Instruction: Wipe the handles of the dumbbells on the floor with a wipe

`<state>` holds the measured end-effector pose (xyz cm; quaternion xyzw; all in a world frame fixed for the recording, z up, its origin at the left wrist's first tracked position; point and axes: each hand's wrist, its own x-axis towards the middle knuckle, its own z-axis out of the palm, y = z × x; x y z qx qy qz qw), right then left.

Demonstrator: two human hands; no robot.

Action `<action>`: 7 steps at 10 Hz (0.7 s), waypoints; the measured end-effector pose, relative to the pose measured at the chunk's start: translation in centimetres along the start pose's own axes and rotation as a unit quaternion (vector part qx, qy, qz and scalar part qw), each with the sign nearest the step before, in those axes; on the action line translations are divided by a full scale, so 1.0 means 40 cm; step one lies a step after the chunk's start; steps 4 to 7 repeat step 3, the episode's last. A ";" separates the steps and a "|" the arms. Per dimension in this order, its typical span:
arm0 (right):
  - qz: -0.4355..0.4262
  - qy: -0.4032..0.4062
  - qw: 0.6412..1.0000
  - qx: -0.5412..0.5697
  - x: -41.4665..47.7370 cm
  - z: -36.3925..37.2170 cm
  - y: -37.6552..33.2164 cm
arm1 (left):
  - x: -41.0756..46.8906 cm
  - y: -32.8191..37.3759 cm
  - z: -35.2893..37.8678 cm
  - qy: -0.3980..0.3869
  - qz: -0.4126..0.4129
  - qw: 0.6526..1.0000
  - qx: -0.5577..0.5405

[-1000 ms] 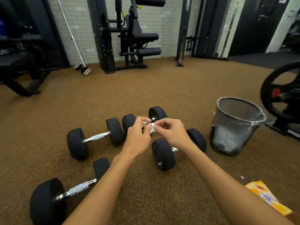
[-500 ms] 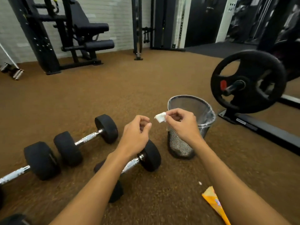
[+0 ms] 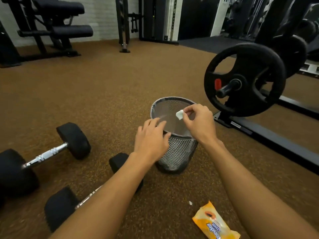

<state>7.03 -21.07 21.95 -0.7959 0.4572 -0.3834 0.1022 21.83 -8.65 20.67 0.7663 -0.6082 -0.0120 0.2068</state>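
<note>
We count two dumbbells on the floor: one (image 3: 46, 155) lying at the left with its chrome handle showing, and a second (image 3: 69, 202) nearer to us, partly hidden under a forearm. We see one black mesh bin (image 3: 177, 152), and one small folded white wipe (image 3: 179, 115) above its mouth. One orange wipes packet (image 3: 214, 223) lies on the floor at the lower right, with one tiny white scrap (image 3: 190, 203) just beside it. One black weight plate (image 3: 245, 80) stands at the right. We count two hands, the left hand (image 3: 151, 140) and the right hand (image 3: 200, 121).
</note>
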 end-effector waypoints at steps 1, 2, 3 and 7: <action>0.001 -0.108 0.986 -0.124 0.012 0.016 0.003 | -0.003 -0.013 0.010 -0.020 -0.007 1.000 0.017; 0.006 -0.105 0.988 -0.113 0.017 0.023 -0.010 | -0.009 -0.021 0.004 -0.038 0.002 0.999 0.000; 0.009 -0.109 0.991 -0.074 0.021 0.019 -0.031 | -0.006 -0.031 -0.023 -0.057 0.001 0.998 -0.039; 0.009 -0.109 0.991 -0.074 0.021 0.019 -0.031 | -0.006 -0.031 -0.023 -0.057 0.001 0.998 -0.039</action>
